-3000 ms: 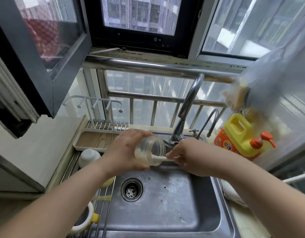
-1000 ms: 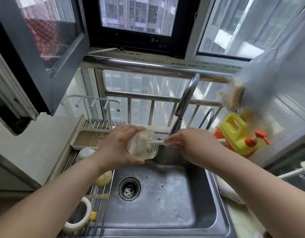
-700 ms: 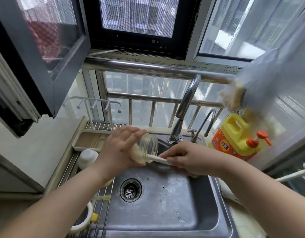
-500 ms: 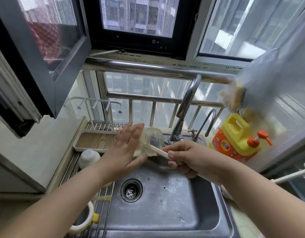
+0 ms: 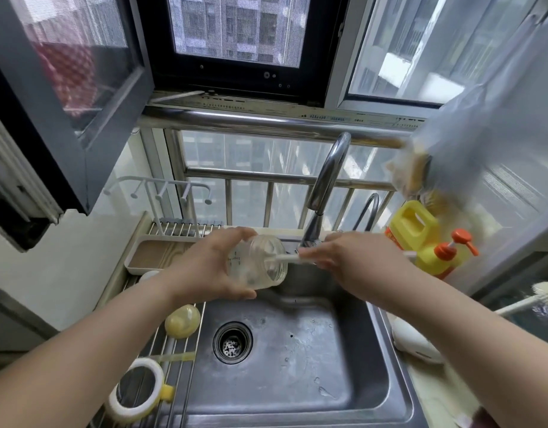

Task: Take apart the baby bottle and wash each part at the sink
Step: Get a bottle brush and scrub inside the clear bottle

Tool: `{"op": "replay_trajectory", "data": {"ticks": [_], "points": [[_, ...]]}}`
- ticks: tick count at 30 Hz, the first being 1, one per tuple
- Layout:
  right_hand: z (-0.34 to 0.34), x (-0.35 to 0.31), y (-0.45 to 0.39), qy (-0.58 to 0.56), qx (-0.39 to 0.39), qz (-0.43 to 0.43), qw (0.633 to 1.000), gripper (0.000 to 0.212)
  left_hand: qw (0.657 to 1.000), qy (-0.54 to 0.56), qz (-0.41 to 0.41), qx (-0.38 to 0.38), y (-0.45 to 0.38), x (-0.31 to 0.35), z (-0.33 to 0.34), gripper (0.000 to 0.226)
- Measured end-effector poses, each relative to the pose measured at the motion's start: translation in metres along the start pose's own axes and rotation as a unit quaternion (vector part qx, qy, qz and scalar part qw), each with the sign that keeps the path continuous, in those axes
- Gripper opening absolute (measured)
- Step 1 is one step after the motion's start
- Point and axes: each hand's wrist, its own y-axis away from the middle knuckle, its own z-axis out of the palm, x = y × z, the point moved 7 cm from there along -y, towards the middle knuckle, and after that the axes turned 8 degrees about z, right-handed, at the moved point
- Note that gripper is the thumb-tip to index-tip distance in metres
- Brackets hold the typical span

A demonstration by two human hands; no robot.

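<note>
My left hand [image 5: 204,270] grips the clear bottle body [image 5: 260,264] on its side above the back of the sink [image 5: 297,350], mouth toward the right. My right hand [image 5: 350,264] holds the white handle of a bottle brush [image 5: 286,257] whose head is inside the bottle. On the wire rack [image 5: 174,359] at the sink's left lie the yellowish nipple [image 5: 182,321], a white and yellow collar ring [image 5: 137,387] and a white cap [image 5: 147,274], the cap half hidden by my left wrist.
The tall tap [image 5: 325,180] rises just behind the bottle. A yellow detergent jug with an orange pump [image 5: 427,239] stands at the right. A white tray [image 5: 155,254] sits behind the rack. Another brush [image 5: 541,298] and a white object [image 5: 414,341] lie on the right counter.
My left hand has closed round the bottle again and turned it mouth-right. My right hand rose and pushed the brush back inside, level with the bottle.
</note>
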Motion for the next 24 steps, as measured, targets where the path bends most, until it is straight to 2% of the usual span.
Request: {"op": "replay_trajectory", "data": {"ticks": [2,4,6,7,10,13,14,15,17,19,22,24], "points": [[-0.007,-0.002,-0.001,0.066,0.058,-0.016,0.996,0.042,1.0,0.005,0.004,0.009,-0.001,0.001,0.0,0.092],[-0.001,0.0,-0.003,0.059,0.051,-0.015,0.997,0.045,1.0,-0.008,0.016,0.024,-0.001,0.002,-0.003,0.091],[0.014,-0.002,-0.003,-0.005,-0.021,-0.012,1.0,0.04,0.997,-0.047,0.048,0.05,0.0,0.004,-0.008,0.09],[0.022,-0.004,-0.002,-0.079,-0.077,-0.011,0.994,0.036,0.995,-0.065,0.059,0.057,0.001,0.004,-0.008,0.09],[0.037,-0.009,0.003,-0.31,-0.193,0.008,0.931,0.031,0.99,-0.083,0.071,0.089,0.004,0.005,-0.011,0.089],[0.037,-0.007,0.006,-0.463,-0.228,0.05,0.855,0.03,0.986,-0.098,0.078,0.112,0.0,0.009,-0.019,0.091],[0.036,-0.007,0.007,-0.465,-0.231,0.049,0.853,0.031,0.985,-0.11,0.083,0.107,0.0,0.01,-0.02,0.091],[0.033,-0.008,0.007,-0.418,-0.223,0.03,0.88,0.031,0.984,-0.12,0.084,0.099,-0.001,0.01,-0.019,0.091],[0.025,-0.009,0.004,-0.243,-0.167,-0.03,0.955,0.034,0.988,-0.114,0.065,0.08,0.001,0.006,-0.014,0.092],[0.012,-0.003,0.0,-0.074,-0.055,-0.03,0.995,0.041,0.993,-0.088,0.04,0.068,0.003,0.0,-0.007,0.093],[-0.002,-0.006,0.005,0.096,0.122,-0.052,0.986,0.051,0.996,-0.07,0.03,0.057,0.001,-0.002,-0.005,0.094],[-0.006,-0.008,0.011,0.106,0.178,-0.062,0.976,0.051,0.995,-0.082,0.03,0.044,0.0,-0.003,-0.005,0.094]]}}
